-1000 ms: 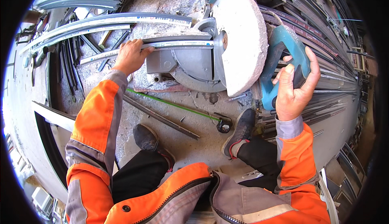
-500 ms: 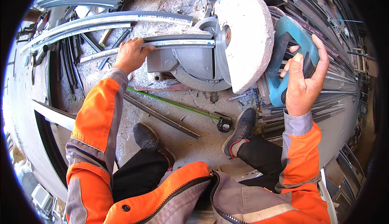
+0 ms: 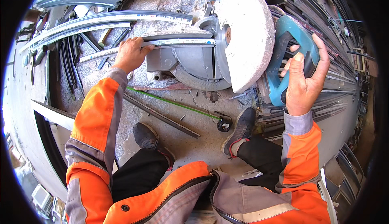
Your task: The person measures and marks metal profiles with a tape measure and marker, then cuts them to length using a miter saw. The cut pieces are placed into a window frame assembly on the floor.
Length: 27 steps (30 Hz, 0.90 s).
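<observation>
A miter saw with a dust-coated round guard (image 3: 249, 38) stands in front of me, its toothed blade (image 3: 221, 60) showing along the guard's left side. Across its grey base (image 3: 192, 62) lies a slim profile strip (image 3: 184, 42) with a pale printed film, its right end close to the blade. My left hand (image 3: 130, 55) is closed over the strip and presses it at the base's left edge. My right hand (image 3: 304, 80) wraps around the teal saw handle (image 3: 281, 54), fingers through its loop; some fingertips show inside.
A tape measure (image 3: 224, 123) with its green blade pulled out lies on the floor between my shoes, beside a dark loose strip (image 3: 162, 116). Longer profiles (image 3: 109, 19) rest behind the left hand. Stacked profiles (image 3: 336, 72) crowd the right side. A white-edged frame piece (image 3: 54, 112) stands at left.
</observation>
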Each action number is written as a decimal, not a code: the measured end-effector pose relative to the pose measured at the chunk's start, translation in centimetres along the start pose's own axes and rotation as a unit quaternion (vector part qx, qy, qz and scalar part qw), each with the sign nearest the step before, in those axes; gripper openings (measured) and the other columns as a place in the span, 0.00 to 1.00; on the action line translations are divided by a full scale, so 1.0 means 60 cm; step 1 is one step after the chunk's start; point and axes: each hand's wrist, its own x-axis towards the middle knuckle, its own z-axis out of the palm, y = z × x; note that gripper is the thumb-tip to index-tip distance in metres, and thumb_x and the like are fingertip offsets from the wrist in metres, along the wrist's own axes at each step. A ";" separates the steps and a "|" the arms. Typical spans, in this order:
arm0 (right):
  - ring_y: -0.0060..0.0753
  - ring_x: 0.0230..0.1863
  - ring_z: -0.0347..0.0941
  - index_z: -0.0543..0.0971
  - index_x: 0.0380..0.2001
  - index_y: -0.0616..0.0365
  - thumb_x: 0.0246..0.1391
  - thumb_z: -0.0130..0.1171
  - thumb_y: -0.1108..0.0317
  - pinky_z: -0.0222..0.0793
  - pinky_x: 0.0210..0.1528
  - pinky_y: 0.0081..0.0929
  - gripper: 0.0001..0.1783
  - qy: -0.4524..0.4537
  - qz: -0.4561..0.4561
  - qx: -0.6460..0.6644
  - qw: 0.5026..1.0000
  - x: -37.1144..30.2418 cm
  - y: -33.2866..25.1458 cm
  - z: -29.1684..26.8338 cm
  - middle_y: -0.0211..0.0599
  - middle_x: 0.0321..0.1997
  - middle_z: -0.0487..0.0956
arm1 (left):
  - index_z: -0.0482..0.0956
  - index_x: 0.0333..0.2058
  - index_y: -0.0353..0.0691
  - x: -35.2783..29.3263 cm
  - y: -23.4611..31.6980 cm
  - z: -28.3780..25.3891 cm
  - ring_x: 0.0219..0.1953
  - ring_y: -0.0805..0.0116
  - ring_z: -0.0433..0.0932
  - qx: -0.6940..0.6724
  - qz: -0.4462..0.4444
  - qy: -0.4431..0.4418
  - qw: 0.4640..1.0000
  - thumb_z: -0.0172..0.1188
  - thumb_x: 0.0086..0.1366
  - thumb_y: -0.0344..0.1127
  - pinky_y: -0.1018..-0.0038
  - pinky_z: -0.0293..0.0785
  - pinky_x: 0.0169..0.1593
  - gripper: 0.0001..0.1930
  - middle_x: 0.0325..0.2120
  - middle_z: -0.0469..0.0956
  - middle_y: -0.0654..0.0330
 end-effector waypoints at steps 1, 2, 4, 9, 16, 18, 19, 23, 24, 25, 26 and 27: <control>0.15 0.28 0.71 0.65 0.71 0.52 0.70 0.54 0.80 0.73 0.29 0.17 0.29 0.001 -0.001 -0.001 1.000 0.000 0.000 0.000 0.36 0.47 0.82 | 0.79 0.35 0.35 0.000 0.001 -0.001 0.46 0.42 0.80 0.001 -0.002 -0.002 1.000 0.58 0.74 0.58 0.48 0.70 0.55 0.26 0.38 0.82 0.45; 0.15 0.28 0.71 0.65 0.71 0.52 0.70 0.54 0.80 0.73 0.29 0.17 0.29 0.001 -0.001 -0.002 1.000 0.000 0.000 0.000 0.36 0.47 0.82 | 0.79 0.35 0.35 0.000 0.002 -0.002 0.46 0.42 0.80 0.000 -0.003 -0.003 1.000 0.58 0.74 0.58 0.48 0.70 0.55 0.26 0.38 0.82 0.45; 0.15 0.28 0.71 0.66 0.71 0.52 0.70 0.55 0.80 0.73 0.29 0.17 0.28 0.000 -0.002 -0.002 1.000 0.000 0.000 0.000 0.36 0.47 0.82 | 0.79 0.35 0.34 0.000 0.003 -0.004 0.46 0.42 0.80 -0.002 -0.006 -0.004 1.000 0.58 0.74 0.58 0.49 0.70 0.55 0.26 0.38 0.82 0.45; 0.16 0.28 0.72 0.67 0.70 0.53 0.70 0.56 0.78 0.73 0.28 0.17 0.27 -0.007 -0.012 -0.013 1.000 0.002 0.005 -0.006 0.34 0.45 0.81 | 0.79 0.35 0.34 0.000 0.006 -0.004 0.46 0.42 0.80 0.000 -0.004 -0.001 1.000 0.58 0.74 0.58 0.49 0.70 0.55 0.27 0.38 0.83 0.45; 0.18 0.25 0.70 0.68 0.69 0.53 0.70 0.58 0.77 0.69 0.27 0.19 0.27 -0.003 0.010 -0.003 1.000 0.018 -0.015 0.003 0.29 0.34 0.77 | 0.79 0.35 0.35 -0.001 0.001 -0.002 0.47 0.41 0.80 0.001 -0.011 -0.005 1.000 0.59 0.73 0.58 0.48 0.71 0.55 0.26 0.39 0.83 0.45; 0.17 0.25 0.70 0.68 0.68 0.53 0.70 0.58 0.77 0.69 0.27 0.19 0.26 0.007 0.008 -0.012 1.000 0.012 -0.012 0.004 0.29 0.33 0.77 | 0.79 0.35 0.35 -0.001 0.002 -0.002 0.46 0.41 0.80 0.001 -0.003 0.002 1.000 0.58 0.73 0.58 0.49 0.71 0.55 0.26 0.39 0.83 0.45; 0.18 0.26 0.70 0.68 0.69 0.53 0.70 0.58 0.77 0.69 0.27 0.19 0.27 0.005 0.011 -0.009 1.000 0.009 -0.009 0.000 0.30 0.35 0.77 | 0.79 0.35 0.35 -0.001 0.002 0.000 0.46 0.42 0.80 -0.002 0.003 0.005 1.000 0.58 0.73 0.58 0.49 0.71 0.55 0.26 0.39 0.83 0.46; 0.17 0.27 0.71 0.67 0.70 0.53 0.70 0.58 0.77 0.71 0.28 0.18 0.28 0.004 0.008 0.005 1.000 0.003 -0.005 0.004 0.31 0.39 0.78 | 0.79 0.35 0.35 -0.003 0.002 -0.004 0.46 0.43 0.80 0.001 -0.001 0.006 1.000 0.58 0.74 0.58 0.50 0.70 0.55 0.26 0.38 0.83 0.47; 0.16 0.27 0.71 0.66 0.70 0.52 0.70 0.57 0.77 0.72 0.28 0.18 0.28 0.001 0.008 0.000 1.000 -0.001 -0.003 0.002 0.32 0.40 0.79 | 0.79 0.35 0.35 -0.004 0.004 -0.003 0.46 0.43 0.80 0.000 -0.002 0.004 1.000 0.58 0.74 0.58 0.50 0.70 0.55 0.26 0.38 0.83 0.47; 0.16 0.28 0.71 0.66 0.71 0.52 0.70 0.57 0.78 0.72 0.28 0.18 0.29 -0.001 0.008 -0.005 1.000 -0.003 -0.002 0.000 0.32 0.41 0.79 | 0.79 0.35 0.35 -0.003 0.005 -0.003 0.45 0.43 0.80 -0.002 -0.002 0.004 1.000 0.58 0.74 0.59 0.50 0.70 0.55 0.26 0.38 0.83 0.47; 0.16 0.28 0.71 0.65 0.71 0.52 0.69 0.57 0.78 0.73 0.28 0.18 0.29 -0.003 0.005 -0.008 1.000 -0.005 0.000 -0.003 0.33 0.41 0.79 | 0.79 0.35 0.35 -0.003 0.005 -0.003 0.45 0.43 0.80 -0.003 -0.003 0.004 1.000 0.58 0.73 0.59 0.50 0.70 0.55 0.26 0.38 0.83 0.47; 0.16 0.28 0.71 0.65 0.71 0.52 0.69 0.57 0.78 0.73 0.28 0.18 0.30 -0.005 0.003 -0.012 1.000 -0.006 0.001 -0.006 0.33 0.42 0.79 | 0.79 0.35 0.36 -0.002 0.005 -0.002 0.45 0.43 0.80 -0.004 0.000 0.006 1.000 0.58 0.73 0.59 0.50 0.70 0.55 0.26 0.38 0.83 0.47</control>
